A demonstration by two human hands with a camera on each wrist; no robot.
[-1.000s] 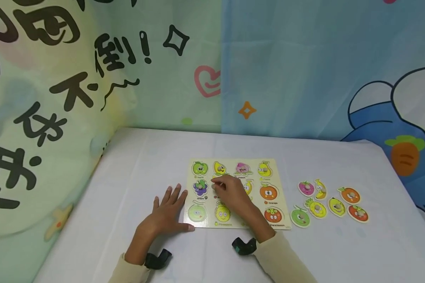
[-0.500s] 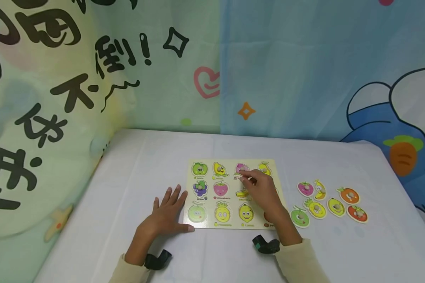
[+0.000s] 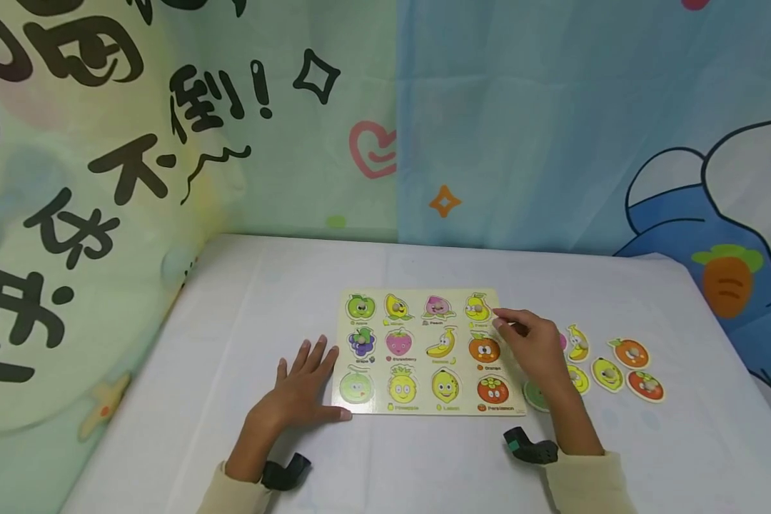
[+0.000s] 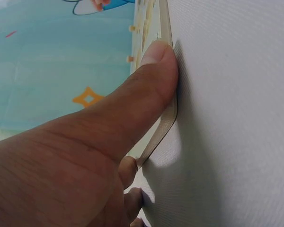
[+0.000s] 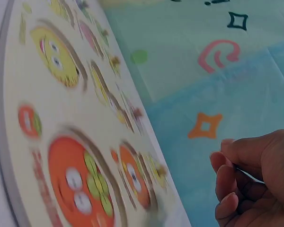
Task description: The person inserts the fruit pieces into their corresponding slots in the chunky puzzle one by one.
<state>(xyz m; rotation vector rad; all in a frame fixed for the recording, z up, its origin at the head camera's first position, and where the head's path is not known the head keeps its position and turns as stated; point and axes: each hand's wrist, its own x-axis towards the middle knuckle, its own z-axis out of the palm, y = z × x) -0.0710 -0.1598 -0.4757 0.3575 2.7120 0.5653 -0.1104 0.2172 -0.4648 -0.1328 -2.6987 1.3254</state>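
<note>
A pale yellow fruit puzzle board (image 3: pixel 424 392) lies on the table. Knobbed pieces sit in its top row, including the pear (image 3: pixel 477 308), and at the grapes (image 3: pixel 362 343). My left hand (image 3: pixel 302 385) lies spread at the board's left side; in the left wrist view its thumb (image 4: pixel 156 66) rests on the board's edge. Beside the board's upper right edge, my right hand (image 3: pixel 540 350) hangs with thumb and index tips close together near the pear. In the right wrist view its fingers (image 5: pixel 227 182) are loosely curled, with nothing seen between them.
Loose pieces lie right of the board: a banana (image 3: pixel 577 343), orange (image 3: pixel 631 353), lemon (image 3: pixel 607 375), persimmon (image 3: pixel 645 385), and others partly behind my right hand and arm. Printed cloth (image 3: pixel 520 143) hangs behind the white table (image 3: pixel 283 285).
My right hand has travelled rightward across the board, from over the strawberry, past the peach, to beside the pear. My left hand has stayed in place.
</note>
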